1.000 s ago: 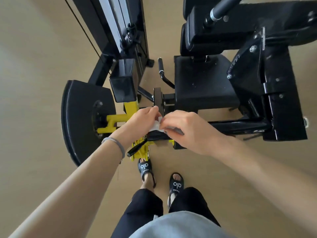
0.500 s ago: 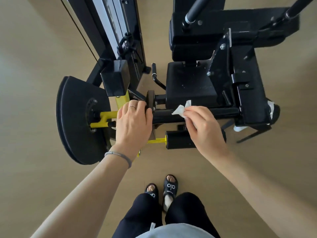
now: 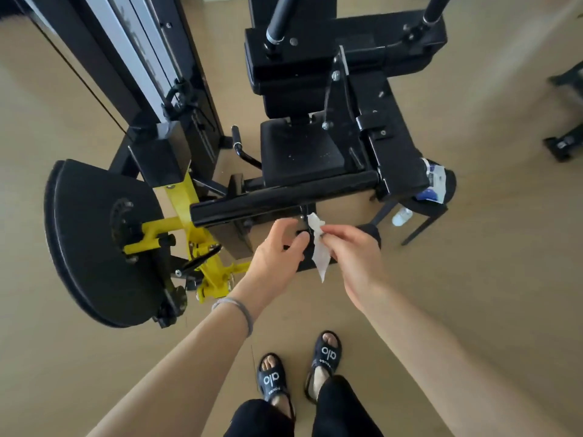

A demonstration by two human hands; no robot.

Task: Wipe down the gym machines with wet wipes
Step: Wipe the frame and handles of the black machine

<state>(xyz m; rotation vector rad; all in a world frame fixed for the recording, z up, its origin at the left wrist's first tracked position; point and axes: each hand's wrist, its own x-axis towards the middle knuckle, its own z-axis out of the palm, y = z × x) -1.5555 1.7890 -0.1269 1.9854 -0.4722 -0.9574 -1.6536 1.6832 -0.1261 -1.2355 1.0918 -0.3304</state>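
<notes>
black bar (image 3: 284, 197) above hands, wipe pack (image 3: 435, 181) right

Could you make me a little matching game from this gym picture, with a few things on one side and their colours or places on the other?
Things:
1. wet wipe
2. lever frame
3. round plate
4. seat pad

Descriptions:
A. yellow
B. black, at the machine's left side
C. white, pinched in the right hand
D. black, behind the horizontal bar

Pairs: 1-C, 2-A, 3-B, 4-D
</notes>
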